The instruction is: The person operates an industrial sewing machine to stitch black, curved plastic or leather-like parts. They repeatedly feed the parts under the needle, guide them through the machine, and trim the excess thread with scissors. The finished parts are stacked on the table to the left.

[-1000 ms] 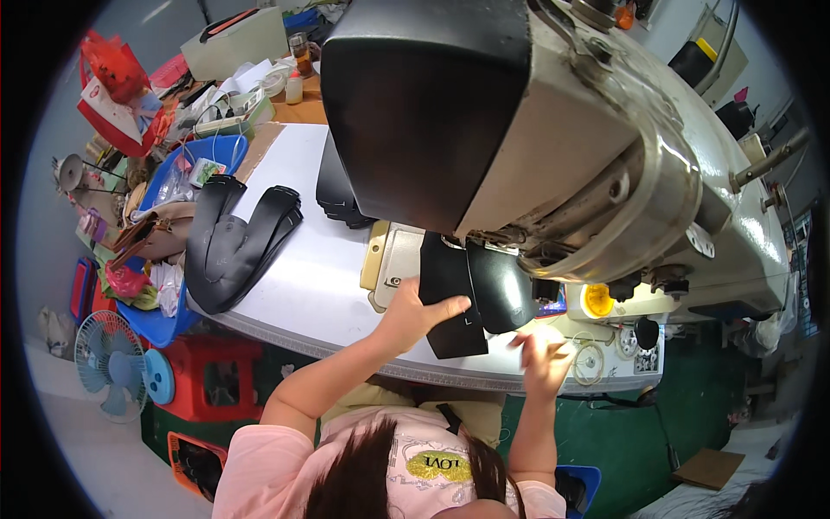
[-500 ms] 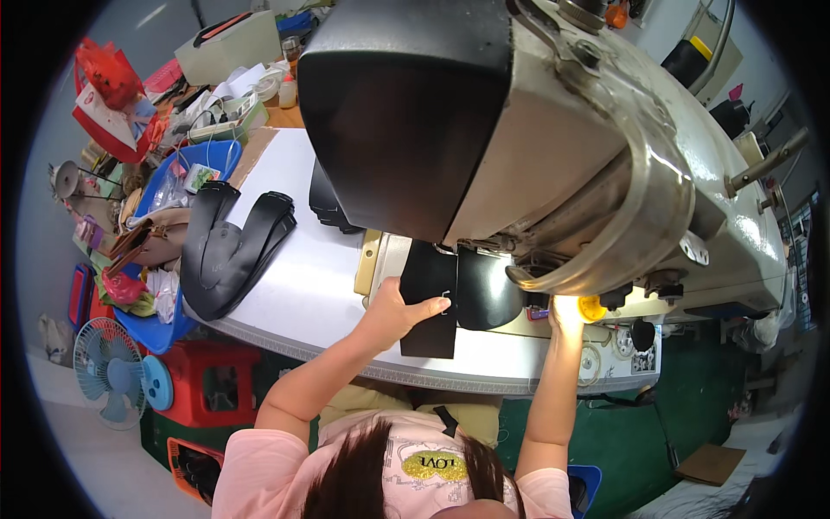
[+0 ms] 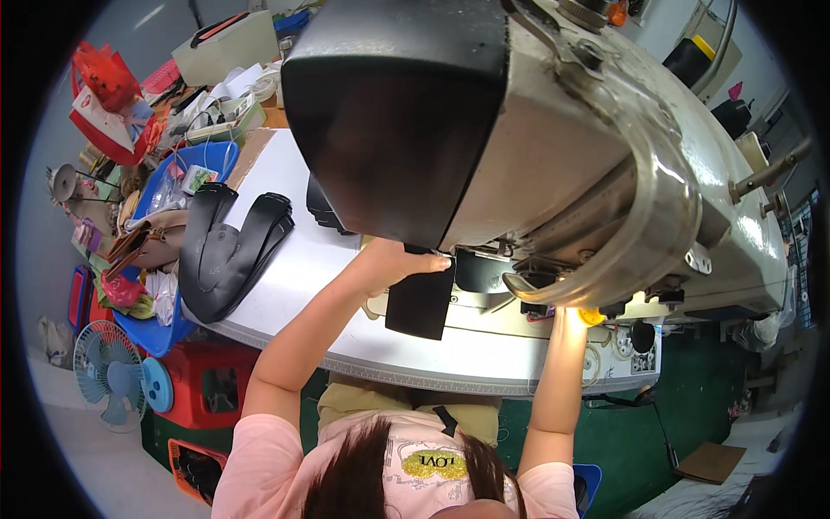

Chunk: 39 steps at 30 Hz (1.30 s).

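My left hand (image 3: pixel 386 264) grips a black leather-like piece (image 3: pixel 420 304) close to the sewing machine's head (image 3: pixel 393 130). Its thumb lies along the top face, while the other fingers are partly hidden. A straight flap of the piece points toward me. More smooth black material (image 3: pixel 481 273) shows to the right of the thumb, under the machine. My right hand (image 3: pixel 569 318) reaches in beneath the machine's right side, beside a glowing yellow lamp (image 3: pixel 591 317). Glare and the machine cover its fingers, so what it touches cannot be made out.
Stacked black U-shaped pieces (image 3: pixel 232 251) lie on the white table (image 3: pixel 298 285) to the left, with another black stack (image 3: pixel 324 208) behind the machine head. Blue baskets (image 3: pixel 156 324) full of odds and ends, a fan (image 3: pixel 117 372) and a red stool (image 3: pixel 203 385) stand at far left.
My left hand has moved away from me, toward the machine head, and the black piece has slid the same way. The rounded part is now mostly beneath the machine. My right hand has barely moved.
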Motion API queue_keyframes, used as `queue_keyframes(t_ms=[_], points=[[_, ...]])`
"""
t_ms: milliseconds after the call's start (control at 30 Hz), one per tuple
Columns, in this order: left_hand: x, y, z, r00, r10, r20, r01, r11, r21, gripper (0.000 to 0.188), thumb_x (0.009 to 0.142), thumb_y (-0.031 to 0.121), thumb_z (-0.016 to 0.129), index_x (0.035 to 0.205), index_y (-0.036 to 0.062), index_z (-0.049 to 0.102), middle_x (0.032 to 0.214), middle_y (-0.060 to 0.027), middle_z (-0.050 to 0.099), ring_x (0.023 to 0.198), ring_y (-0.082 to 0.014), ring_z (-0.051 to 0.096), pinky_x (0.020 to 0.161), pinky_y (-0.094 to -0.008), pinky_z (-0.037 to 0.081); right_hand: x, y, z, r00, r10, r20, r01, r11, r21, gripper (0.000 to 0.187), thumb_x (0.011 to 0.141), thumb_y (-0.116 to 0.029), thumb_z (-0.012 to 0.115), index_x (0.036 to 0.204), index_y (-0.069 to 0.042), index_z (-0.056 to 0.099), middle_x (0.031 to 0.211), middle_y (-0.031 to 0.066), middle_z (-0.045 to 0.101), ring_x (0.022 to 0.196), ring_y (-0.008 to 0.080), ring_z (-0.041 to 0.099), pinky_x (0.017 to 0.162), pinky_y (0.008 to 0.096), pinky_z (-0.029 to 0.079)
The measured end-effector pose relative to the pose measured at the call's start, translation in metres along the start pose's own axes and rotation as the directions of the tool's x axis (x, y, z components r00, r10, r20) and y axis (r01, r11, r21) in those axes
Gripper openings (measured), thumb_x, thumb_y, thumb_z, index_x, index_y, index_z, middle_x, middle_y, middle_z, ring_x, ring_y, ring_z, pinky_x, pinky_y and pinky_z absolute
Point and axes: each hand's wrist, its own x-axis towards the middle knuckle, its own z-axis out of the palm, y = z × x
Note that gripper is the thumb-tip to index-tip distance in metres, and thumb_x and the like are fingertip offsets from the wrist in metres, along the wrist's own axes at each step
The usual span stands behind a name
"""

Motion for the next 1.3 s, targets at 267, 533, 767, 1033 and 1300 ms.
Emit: queue_keyframes(t_ms=[267,533,767,1033,1300], points=[[0.02,0.024,-0.003,0.969,-0.248,-0.017,0.247,0.968,-0.055,0.021,0.07,-0.001,0.062,0.09,0.0025,0.058,0.087,-0.0067,0.058,0.084,-0.0139,0.054,0.074,-0.0253,0.046,-0.004,0.0,0.012,0.979,-0.17,-0.115,0.134,0.954,-0.267,0.032,0.081,-0.033,0.051,0.101,-0.008,0.047,0.079,0.0044,0.052,0.07,0.0173,0.052,0.058,0.0279,0.041],[0.056,0.027,-0.014,0.932,-0.263,-0.251,0.135,0.892,-0.432,0.027,0.077,0.008,0.056,0.104,0.0029,0.055,0.096,-0.0107,0.058,0.091,-0.0237,0.055,0.081,-0.0321,0.043,-0.066,0.018,0.071,0.837,0.249,0.488,-0.468,0.788,0.401,0.035,0.077,-0.036,0.058,0.099,-0.011,0.05,0.072,0.0044,0.055,0.062,0.0184,0.054,0.048,0.025,0.039],[0.105,0.036,-0.098,0.915,0.112,-0.387,-0.038,0.98,0.193,0.029,0.077,0.009,0.056,0.106,0.0031,0.054,0.098,-0.0114,0.058,0.092,-0.0255,0.054,0.082,-0.033,0.042,-0.103,-0.004,0.122,0.825,0.306,0.476,-0.449,0.866,0.222,0.013,0.084,-0.019,0.053,0.091,-0.008,0.053,0.062,-0.0001,0.045,0.049,0.0068,0.035,0.044,0.021,0.025],[0.116,-0.027,-0.241,0.912,0.217,-0.348,0.282,0.282,0.917,0.032,0.077,0.011,0.056,0.109,0.0033,0.053,0.1,-0.0124,0.057,0.092,-0.0276,0.054,0.083,-0.0341,0.042,-0.142,0.069,0.075,0.956,0.182,0.231,-0.01,0.805,-0.593,0.016,0.081,-0.006,0.053,0.095,0.002,0.057,0.071,0.0032,0.058,0.067,0.0083,0.055,0.061,0.0213,0.044],[0.108,-0.052,-0.258,0.924,0.217,-0.314,0.292,0.127,0.948,0.035,0.077,0.012,0.057,0.111,0.0034,0.052,0.102,-0.0133,0.057,0.093,-0.0296,0.054,0.083,-0.0352,0.041,-0.152,0.075,0.072,0.875,0.004,0.484,0.437,0.427,-0.792,0.012,0.066,0.0,0.057,0.077,-0.002,0.056,0.071,0.0104,0.058,0.057,0.0258,0.057,0.052,0.0319,0.046]])
